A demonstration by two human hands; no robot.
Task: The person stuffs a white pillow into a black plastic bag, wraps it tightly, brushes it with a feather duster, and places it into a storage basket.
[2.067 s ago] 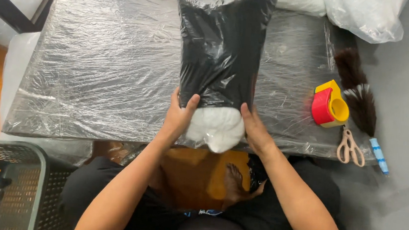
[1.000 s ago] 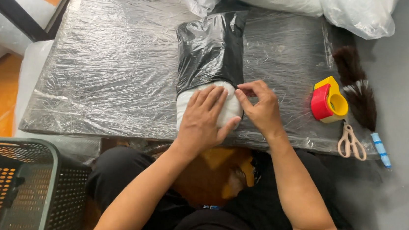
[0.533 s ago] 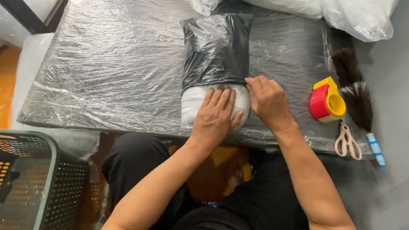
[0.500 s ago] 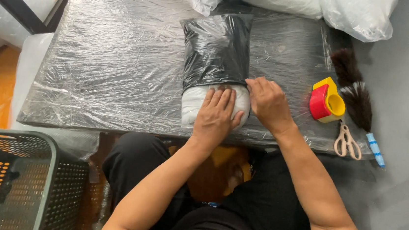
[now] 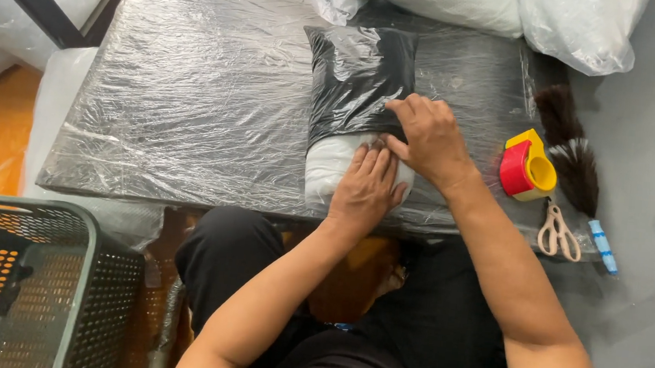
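Note:
A white rolled bundle (image 5: 327,170) lies on the plastic-wrapped black table (image 5: 193,93), its far part covered by a black plastic bag (image 5: 356,80). My left hand (image 5: 367,187) lies flat on the white end of the bundle, fingers together, pressing down. My right hand (image 5: 426,137) sits just beyond it at the bag's near edge, its fingers pinching the black plastic against the bundle.
A red and yellow tape dispenser (image 5: 528,166), scissors (image 5: 556,232) and a dark feather duster (image 5: 571,154) lie at the table's right end. Clear bags of white stuffing (image 5: 470,3) line the far edge. A dark mesh basket (image 5: 26,284) stands at lower left.
The bag was held upright over the bundle; now it lies flat on the table. My left hand went on top of the white end and my right hand moved to the bag's edge.

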